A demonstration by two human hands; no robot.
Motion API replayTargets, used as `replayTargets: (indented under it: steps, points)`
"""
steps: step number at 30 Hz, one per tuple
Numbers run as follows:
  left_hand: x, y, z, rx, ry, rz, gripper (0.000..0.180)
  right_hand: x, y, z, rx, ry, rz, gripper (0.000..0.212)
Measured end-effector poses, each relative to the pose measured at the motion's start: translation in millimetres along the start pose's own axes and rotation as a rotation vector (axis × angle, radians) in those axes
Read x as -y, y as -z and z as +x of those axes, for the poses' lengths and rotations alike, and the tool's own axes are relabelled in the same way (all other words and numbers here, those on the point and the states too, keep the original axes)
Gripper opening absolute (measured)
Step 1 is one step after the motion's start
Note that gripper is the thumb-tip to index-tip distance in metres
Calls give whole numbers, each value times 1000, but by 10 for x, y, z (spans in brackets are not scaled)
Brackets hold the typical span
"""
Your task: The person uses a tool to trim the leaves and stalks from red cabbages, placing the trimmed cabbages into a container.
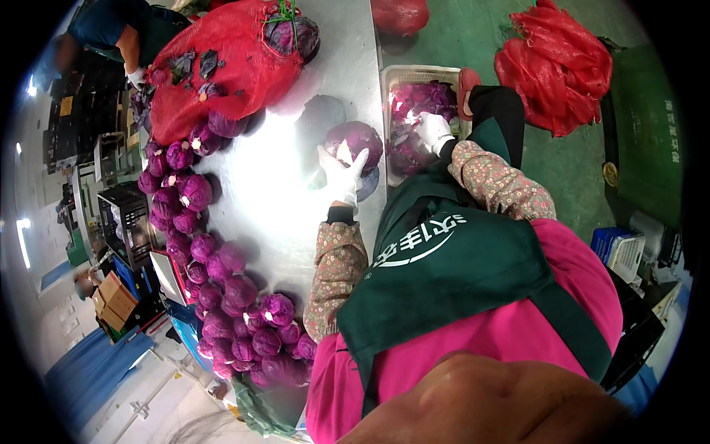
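Observation:
A round red cabbage (pixel 361 140) with a pale cut stem rests on the metal table near its right edge. My white-gloved left hand (pixel 343 177) is pressed around its near side, thumb and fingers parted. Beside the table stands a white plastic crate (pixel 392 74) with loose purple cabbage leaves (pixel 425 100) in it. Over those leaves is my gloved right hand (pixel 433 132), its fingers bunched and pointing left. What they hold, if anything, is too small to make out.
Several red cabbages (pixel 240 291) line the table's left side. A red mesh sack (pixel 222 59) with more cabbages lies at the far left, where another person's gloved hand (pixel 137 78) touches it. Red mesh sacks (pixel 551 70) lie on the green floor, right.

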State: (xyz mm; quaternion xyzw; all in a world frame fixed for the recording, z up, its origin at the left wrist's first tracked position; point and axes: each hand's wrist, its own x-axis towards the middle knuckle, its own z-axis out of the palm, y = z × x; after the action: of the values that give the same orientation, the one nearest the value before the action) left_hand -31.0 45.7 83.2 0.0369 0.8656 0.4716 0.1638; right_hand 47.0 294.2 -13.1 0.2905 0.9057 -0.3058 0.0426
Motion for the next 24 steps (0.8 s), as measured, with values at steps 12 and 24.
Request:
replayTargets:
  steps: [12,24]
  points:
    - [137,-21,93,-15,-160,196,125,876,281,-160,-74,613,176,34]
    - [-187,144,76,103,-170,456,131,692,351,-68,290,110,519,46]
